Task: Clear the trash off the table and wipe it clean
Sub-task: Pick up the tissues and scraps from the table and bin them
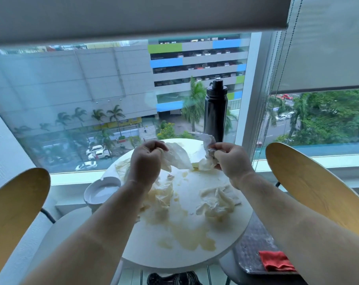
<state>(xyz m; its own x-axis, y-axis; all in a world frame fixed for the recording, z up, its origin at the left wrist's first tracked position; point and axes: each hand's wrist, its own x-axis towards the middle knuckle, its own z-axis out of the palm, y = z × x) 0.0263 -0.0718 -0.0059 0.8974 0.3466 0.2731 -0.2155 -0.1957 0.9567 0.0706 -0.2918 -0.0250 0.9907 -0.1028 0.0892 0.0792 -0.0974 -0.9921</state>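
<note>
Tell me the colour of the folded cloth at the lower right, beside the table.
The cloth is red; the head view, the only one, shows it clearly.

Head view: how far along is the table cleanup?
Nothing looks done yet. In hand: left hand holds white paper, right hand holds a crumpled tissue. Left: one tissue wad, another wad, and the yellowish spill on the table, unwiped.

Matt white table (232, 233) (stained wet), crumpled paper (215, 200), glossy dark bottle (215, 114).
</note>
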